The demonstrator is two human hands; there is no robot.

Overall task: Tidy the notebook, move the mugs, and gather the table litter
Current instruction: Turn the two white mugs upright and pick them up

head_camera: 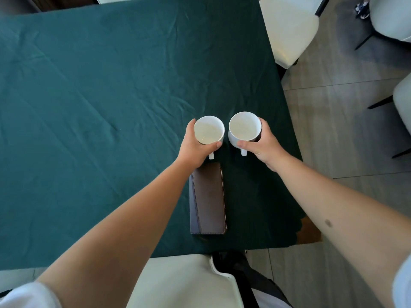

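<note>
While both arms reach out over the green-clothed counter (93,90), each hand has a white mug. From the head view, the left hand (195,147) wraps around the left mug (209,130), thumb on the near side and fingers curled round the far left of the rim. The right hand (260,144) grips the right mug (244,126) the same way, mirrored. Both mugs look empty, handles pointing back at the person, sitting side by side and just apart. Closed brown notebook (208,201) lies flat right behind the left hand, partly under the wrist. Can't tell if the mugs are lifted or resting. White chair (184,283) sits at the near edge.
</note>
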